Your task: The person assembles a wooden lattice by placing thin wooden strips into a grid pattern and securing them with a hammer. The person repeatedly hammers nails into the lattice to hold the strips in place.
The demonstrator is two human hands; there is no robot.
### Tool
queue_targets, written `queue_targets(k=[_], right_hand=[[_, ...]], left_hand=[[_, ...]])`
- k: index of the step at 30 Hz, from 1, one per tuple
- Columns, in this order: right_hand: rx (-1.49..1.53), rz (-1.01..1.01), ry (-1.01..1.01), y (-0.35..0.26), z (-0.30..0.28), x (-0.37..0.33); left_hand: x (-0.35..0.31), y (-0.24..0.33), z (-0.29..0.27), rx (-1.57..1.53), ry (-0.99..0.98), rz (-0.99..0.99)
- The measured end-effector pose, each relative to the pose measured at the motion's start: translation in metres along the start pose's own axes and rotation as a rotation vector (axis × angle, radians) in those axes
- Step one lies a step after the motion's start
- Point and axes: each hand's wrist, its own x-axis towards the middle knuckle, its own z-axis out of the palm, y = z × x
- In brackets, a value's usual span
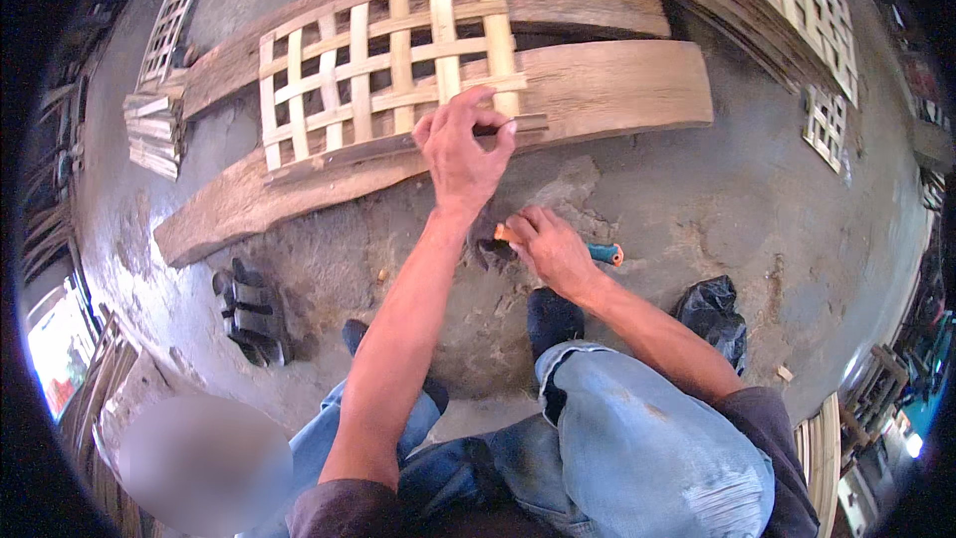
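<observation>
Head view is showing the left hand (463, 144) reaching forward, its fingertips pinching the near edge of a woven bamboo lattice panel (383, 65) that is lying across two long wooden planks (597, 90) on the concrete floor (717, 209). The panel is spreading away from that pinch, up and to the left. Nearer the body, the right hand (548, 249) is closing around a tool with an orange and teal handle (604, 254), which is lying on the floor and sticking out to the right of the fist. A black plastic bag (712, 314) is sitting beside the right forearm, and dark sandals (249, 314) are lying to the left.
</observation>
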Motion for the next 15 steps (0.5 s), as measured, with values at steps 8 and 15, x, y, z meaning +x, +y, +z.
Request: queue_targets(k=[8, 15], right_hand=[[0.266, 0.127, 0.261, -0.006, -0.088, -0.034], [0.292, 0.136, 0.242, -0.014, -0.128, 0.039]], left_hand=[[0.0, 0.001, -0.001, 0.019, 0.025, 0.034], [-0.002, -0.002, 0.0, 0.004, 0.003, 0.001]])
